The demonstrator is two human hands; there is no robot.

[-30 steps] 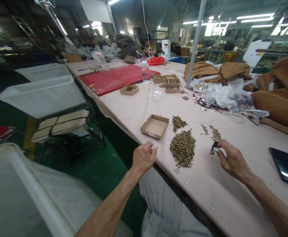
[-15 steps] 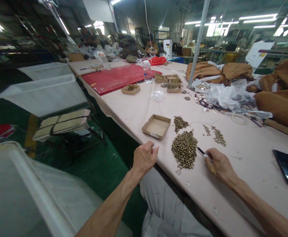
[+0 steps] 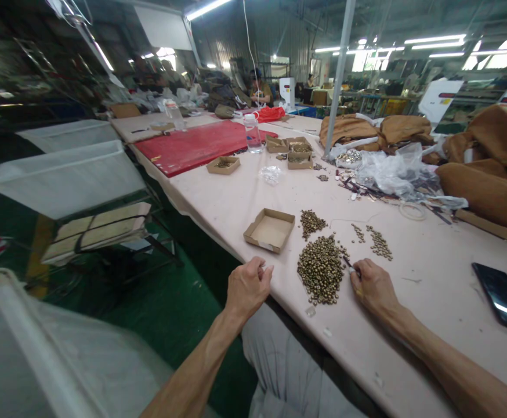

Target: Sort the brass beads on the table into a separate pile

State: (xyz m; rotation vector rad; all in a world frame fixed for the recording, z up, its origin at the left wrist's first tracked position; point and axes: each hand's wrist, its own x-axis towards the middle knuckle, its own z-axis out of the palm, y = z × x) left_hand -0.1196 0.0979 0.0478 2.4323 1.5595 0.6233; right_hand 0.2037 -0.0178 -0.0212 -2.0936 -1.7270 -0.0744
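Note:
My left hand (image 3: 248, 284) rests at the table's near edge, fingers curled in and thumb close to them. Whether anything is inside it is hidden. Just beyond it stands an open, shallow cardboard box (image 3: 271, 230). My right hand (image 3: 373, 288) grips a slim pen-like tool (image 3: 347, 262) with a dark shaft. The tool's tip touches or nearly touches the right side of a large pile of bronze-coloured metal studs (image 3: 321, 270). Behind that pile lies a smaller heap of studs (image 3: 311, 223). To the right are small scattered groups of studs (image 3: 379, 242).
A black phone (image 3: 503, 296) lies at the right. Further back are small boxes of hardware (image 3: 299, 159), a water bottle (image 3: 252, 134), a red sheet (image 3: 201, 142), clear plastic bags (image 3: 399, 171) and brown fabric pieces (image 3: 484, 186). A metal post (image 3: 339, 81) rises from the table. White bins (image 3: 66, 180) stand left.
The view has shifted slightly, so the table appears a little lower and further left. My right hand has moved closer to the large stud pile with the tool. The left hand stays put.

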